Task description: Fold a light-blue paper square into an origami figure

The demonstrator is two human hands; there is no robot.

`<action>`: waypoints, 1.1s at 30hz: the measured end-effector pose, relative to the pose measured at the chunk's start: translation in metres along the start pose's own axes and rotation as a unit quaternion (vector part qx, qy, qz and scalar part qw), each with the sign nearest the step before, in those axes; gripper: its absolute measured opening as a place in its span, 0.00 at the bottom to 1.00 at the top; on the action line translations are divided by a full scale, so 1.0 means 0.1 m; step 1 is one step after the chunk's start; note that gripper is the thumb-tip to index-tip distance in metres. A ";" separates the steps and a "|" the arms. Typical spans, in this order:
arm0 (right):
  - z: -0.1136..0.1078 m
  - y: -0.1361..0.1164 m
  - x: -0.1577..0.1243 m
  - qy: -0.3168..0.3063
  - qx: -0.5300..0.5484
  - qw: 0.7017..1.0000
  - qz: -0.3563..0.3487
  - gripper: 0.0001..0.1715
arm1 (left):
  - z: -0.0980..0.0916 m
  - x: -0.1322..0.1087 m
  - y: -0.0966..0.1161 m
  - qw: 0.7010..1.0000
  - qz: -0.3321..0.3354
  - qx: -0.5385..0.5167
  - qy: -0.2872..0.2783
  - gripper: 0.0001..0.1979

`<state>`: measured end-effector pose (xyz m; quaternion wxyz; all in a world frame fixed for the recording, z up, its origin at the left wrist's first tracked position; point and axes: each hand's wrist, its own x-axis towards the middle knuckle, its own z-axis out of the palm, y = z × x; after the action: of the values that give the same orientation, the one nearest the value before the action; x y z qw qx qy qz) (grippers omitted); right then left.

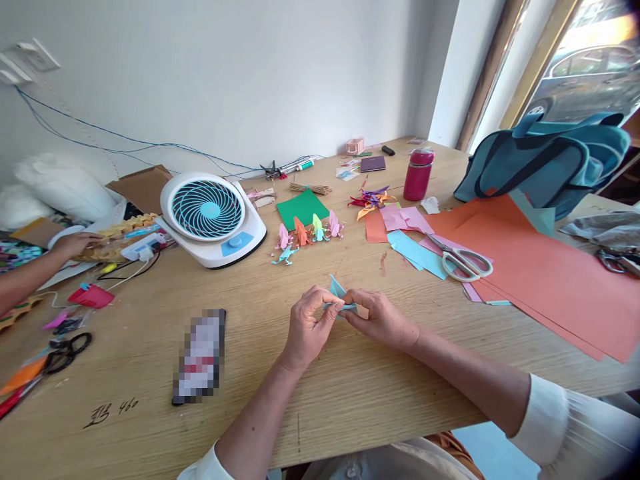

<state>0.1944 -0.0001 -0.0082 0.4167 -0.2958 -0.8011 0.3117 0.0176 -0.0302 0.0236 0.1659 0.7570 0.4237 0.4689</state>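
Note:
Between my two hands, just above the table, is a small piece of folded light blue paper (337, 287), one pointed flap sticking up. My left hand (311, 325) pinches its left side between thumb and fingers. On its other side my right hand (381, 319) is closed on the paper too, fingertips almost meeting the left ones. The fingers hide much of the fold. Beyond the hands stand several small folded paper figures, among them an orange one (301, 231), a pale green one (319, 228) and a light blue one (285, 255).
White-handled scissors (465, 264) lie on blue strips and large orange sheets (545, 267) at right. A fan (213, 217), a green sheet (303, 209), a red bottle (419, 175) and a blue bag (530, 163) stand around. Another person's hand (75, 245) reaches in at left, near black-handled scissors (67, 353).

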 end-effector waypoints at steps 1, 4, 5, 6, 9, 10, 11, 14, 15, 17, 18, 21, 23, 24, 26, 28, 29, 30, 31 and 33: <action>0.00 0.00 0.00 -0.001 0.006 1.000 0.003 0.04 | 0.00 0.00 -0.01 1.000 -0.014 -0.005 0.008 0.07; 0.00 0.00 0.01 -0.004 0.021 1.000 0.015 0.08 | -0.01 -0.01 -0.06 0.998 -0.059 -0.017 0.029 0.06; 0.00 0.00 0.01 -0.003 0.024 0.999 0.022 0.09 | -0.01 -0.02 -0.08 0.997 -0.072 -0.025 0.033 0.06; 0.00 0.01 0.01 0.001 0.027 0.999 0.030 0.09 | 0.00 -0.02 -0.08 0.996 -0.081 -0.033 0.035 0.06; -0.02 0.01 0.02 0.023 0.047 0.997 0.048 0.09 | 0.01 -0.01 -0.08 0.996 -0.075 -0.032 0.043 0.06; -0.03 0.01 0.03 0.030 0.055 0.997 0.051 0.08 | 0.02 -0.01 -0.06 0.997 -0.063 -0.018 0.047 0.06; -0.03 0.01 0.03 0.037 0.062 0.996 0.052 0.08 | 0.02 0.00 -0.05 0.997 -0.050 0.001 0.050 0.05; -0.02 0.02 0.03 0.044 0.069 0.996 0.047 0.06 | 0.04 0.00 -0.02 0.997 -0.025 0.048 0.053 0.05; -0.02 0.02 0.03 0.042 0.071 0.996 0.042 0.07 | 0.04 0.00 -0.02 0.997 -0.024 0.055 0.051 0.05; -0.01 0.02 0.02 0.040 0.079 0.995 0.033 0.08 | 0.04 0.00 -0.02 0.996 -0.030 0.061 0.049 0.06; 0.00 0.03 0.02 0.040 0.084 0.995 0.031 0.09 | 0.04 0.00 -0.02 0.996 -0.034 0.062 0.049 0.07; 0.00 0.01 0.02 0.042 0.087 0.995 0.036 0.13 | 0.03 0.00 -0.04 0.996 -0.053 0.049 0.046 0.09; -0.01 0.00 0.02 0.036 0.080 0.995 0.045 0.15 | 0.03 0.01 -0.06 0.996 -0.069 0.032 0.042 0.11; -0.02 -0.01 0.02 0.033 0.076 0.995 0.049 0.16 | 0.02 0.01 -0.07 0.996 -0.077 0.025 0.039 0.11; -0.02 -0.02 0.02 0.029 0.077 0.995 0.051 0.19 | 0.03 0.01 -0.09 0.995 -0.087 0.014 0.035 0.10; -0.01 -0.01 0.02 0.030 0.091 0.994 0.053 0.21 | 0.04 0.01 -0.11 0.995 -0.093 0.002 0.038 0.07; -0.01 -0.01 0.03 0.033 0.102 0.993 0.055 0.21 | 0.05 0.00 -0.13 0.994 -0.100 -0.005 0.044 0.06; 0.00 0.00 0.03 0.038 0.115 0.991 0.059 0.21 | 0.06 -0.01 -0.15 0.992 -0.110 -0.014 0.053 0.09; 0.00 0.01 0.03 0.046 0.129 0.989 0.065 0.21 | 0.07 -0.01 -0.17 0.990 -0.126 -0.025 0.061 0.12; 0.01 0.03 0.04 0.063 0.150 0.984 0.076 0.21 | 0.10 -0.02 -0.21 0.983 -0.165 -0.057 0.059 0.15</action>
<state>0.1920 0.0040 -0.0091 0.4811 -0.3087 -0.6928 0.4397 0.0160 -0.0184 0.0036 0.2585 0.6367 0.5246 0.5026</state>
